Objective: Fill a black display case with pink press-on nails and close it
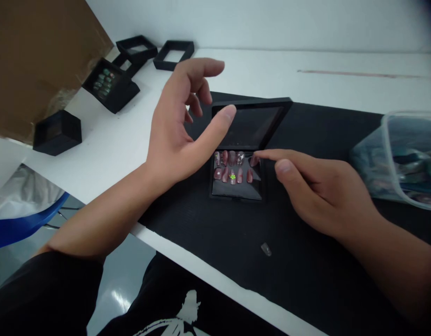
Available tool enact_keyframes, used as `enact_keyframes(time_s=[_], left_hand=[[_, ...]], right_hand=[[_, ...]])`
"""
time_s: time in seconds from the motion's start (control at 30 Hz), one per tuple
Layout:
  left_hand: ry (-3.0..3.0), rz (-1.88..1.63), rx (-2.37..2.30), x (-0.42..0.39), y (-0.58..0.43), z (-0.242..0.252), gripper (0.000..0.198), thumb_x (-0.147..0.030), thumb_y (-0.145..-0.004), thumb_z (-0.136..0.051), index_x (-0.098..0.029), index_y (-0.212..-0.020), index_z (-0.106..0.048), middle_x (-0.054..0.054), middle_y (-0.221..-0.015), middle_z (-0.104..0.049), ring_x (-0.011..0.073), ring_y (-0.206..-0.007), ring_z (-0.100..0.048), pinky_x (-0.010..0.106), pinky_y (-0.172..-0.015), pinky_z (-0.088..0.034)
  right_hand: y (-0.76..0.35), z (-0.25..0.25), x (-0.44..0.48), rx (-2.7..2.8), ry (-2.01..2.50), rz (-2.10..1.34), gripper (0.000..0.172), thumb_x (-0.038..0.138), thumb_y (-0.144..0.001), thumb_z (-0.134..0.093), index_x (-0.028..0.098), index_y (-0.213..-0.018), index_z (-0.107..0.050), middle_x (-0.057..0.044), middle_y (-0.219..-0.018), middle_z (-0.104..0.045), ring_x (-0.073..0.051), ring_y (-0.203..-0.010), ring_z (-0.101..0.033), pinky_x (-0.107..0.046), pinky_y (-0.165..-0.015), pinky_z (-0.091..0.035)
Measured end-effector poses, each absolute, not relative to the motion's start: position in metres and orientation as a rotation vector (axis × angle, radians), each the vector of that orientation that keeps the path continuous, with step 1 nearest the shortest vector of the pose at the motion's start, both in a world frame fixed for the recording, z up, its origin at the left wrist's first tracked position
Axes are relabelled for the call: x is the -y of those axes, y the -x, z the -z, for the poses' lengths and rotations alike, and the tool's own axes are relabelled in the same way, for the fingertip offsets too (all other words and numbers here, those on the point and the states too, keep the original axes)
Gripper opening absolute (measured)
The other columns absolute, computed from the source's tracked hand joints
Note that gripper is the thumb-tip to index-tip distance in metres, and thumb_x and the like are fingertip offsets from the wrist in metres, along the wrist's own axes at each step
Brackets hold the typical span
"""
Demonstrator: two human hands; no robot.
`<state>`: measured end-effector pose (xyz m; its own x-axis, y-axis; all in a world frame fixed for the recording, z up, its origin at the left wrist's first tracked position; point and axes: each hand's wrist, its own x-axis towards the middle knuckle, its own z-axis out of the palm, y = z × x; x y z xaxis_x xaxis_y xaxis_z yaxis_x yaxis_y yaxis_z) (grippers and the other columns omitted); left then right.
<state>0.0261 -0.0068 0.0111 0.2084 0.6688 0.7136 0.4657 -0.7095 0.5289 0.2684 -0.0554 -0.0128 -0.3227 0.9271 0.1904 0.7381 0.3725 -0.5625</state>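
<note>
An open black display case (236, 191) lies on the black mat, its framed lid (252, 125) tipped back. Inside, pinkish press-on nails (232, 176) sit in two rows, one bearing a green flower. My right hand (323, 191) reaches in from the right, its index fingertip touching the end nail (254, 160) of the upper row; the thumb stays apart from the finger. Over the case's left side hovers my left hand (187, 126), thumb and curled fingers apart, with nothing between them. A loose clear nail piece (266, 249) rests on the mat nearer to me.
At the right stands a clear plastic tub (390, 154) of small packets. Several black frames and boxes (112, 86) are at the back left beside a brown cardboard box (36, 60). A thin stick (355, 73) lies along the back of the white table (264, 70).
</note>
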Motion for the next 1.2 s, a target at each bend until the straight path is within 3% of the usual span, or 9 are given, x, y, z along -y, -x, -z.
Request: enact_keyframes(time_s=[0.1, 0.27, 0.47, 0.8, 1.03, 1.2], left_hand=[[-2.281, -1.413, -1.23, 0.0077, -0.026, -0.012, 0.038, -0.05, -0.091, -0.065, -0.031, -0.123, -0.055, 0.006, -0.12, -0.061, 0.0218, -0.099, -0.063, 0.035, -0.073, -0.051], [-2.291, -1.255, -1.374, 0.0085, -0.0257, -0.014, 0.044, -0.055, -0.091, -0.062, -0.032, -0.127, -0.051, 0.007, -0.132, -0.059, 0.0231, -0.104, -0.062, 0.037, -0.08, -0.055], [-2.285, -1.114, -1.389, 0.0097, -0.0245, -0.011, 0.041, -0.046, -0.095, -0.061, -0.029, -0.13, -0.05, 0.006, -0.124, -0.065, 0.0214, -0.108, -0.064, 0.033, -0.086, -0.053], [-2.299, -1.026, -1.343, 0.0127, -0.0297, -0.01, 0.038, -0.039, -0.095, -0.062, -0.026, -0.129, -0.052, 0.005, -0.132, -0.065, 0.0208, -0.116, -0.065, 0.031, -0.092, -0.052], [-2.31, -1.005, -1.372, 0.0095, -0.0266, -0.0085, 0.033, -0.038, -0.096, -0.062, -0.025, -0.125, -0.057, 0.004, -0.117, -0.071, 0.0192, -0.104, -0.069, 0.032, -0.088, -0.054], [-2.324, -0.992, -1.365, 0.0049, -0.0235, -0.0067, 0.035, -0.023, -0.091, -0.064, -0.024, -0.125, -0.059, 0.001, -0.106, -0.072, 0.0173, -0.092, -0.068, 0.034, -0.084, -0.054]], right_hand=[[-0.2669, 0.0131, 0.0548, 2.128, 1.476, -0.515, 0.047, 0.051, -0.101, -0.038, 0.024, -0.122, -0.07, 0.001, -0.051, -0.056, -0.018, -0.048, -0.057, -0.031, -0.051, -0.036], [-0.2656, 0.0112, 0.0544, 2.166, 1.5, -0.52, 0.047, 0.055, -0.101, -0.036, 0.026, -0.118, -0.069, -0.001, -0.056, -0.06, -0.019, -0.055, -0.062, -0.031, -0.052, -0.034], [-0.2659, 0.0112, 0.0538, 2.143, 1.579, -0.518, 0.046, 0.056, -0.101, -0.035, 0.03, -0.112, -0.07, 0.0, -0.056, -0.06, -0.02, -0.054, -0.061, -0.032, -0.054, -0.035], [-0.2647, 0.0107, 0.054, 2.197, 1.576, -0.476, 0.047, 0.055, -0.102, -0.034, 0.03, -0.115, -0.071, 0.0, -0.057, -0.064, -0.022, -0.06, -0.066, -0.032, -0.053, -0.036], [-0.2661, 0.0129, 0.0533, 2.189, 1.537, -0.5, 0.045, 0.055, -0.102, -0.036, 0.03, -0.111, -0.073, 0.001, -0.057, -0.064, -0.021, -0.06, -0.066, -0.032, -0.053, -0.036], [-0.2678, 0.0119, 0.0541, 2.179, 1.489, -0.557, 0.045, 0.053, -0.102, -0.035, 0.03, -0.102, -0.074, 0.001, -0.057, -0.063, -0.021, -0.062, -0.067, -0.032, -0.055, -0.039]])
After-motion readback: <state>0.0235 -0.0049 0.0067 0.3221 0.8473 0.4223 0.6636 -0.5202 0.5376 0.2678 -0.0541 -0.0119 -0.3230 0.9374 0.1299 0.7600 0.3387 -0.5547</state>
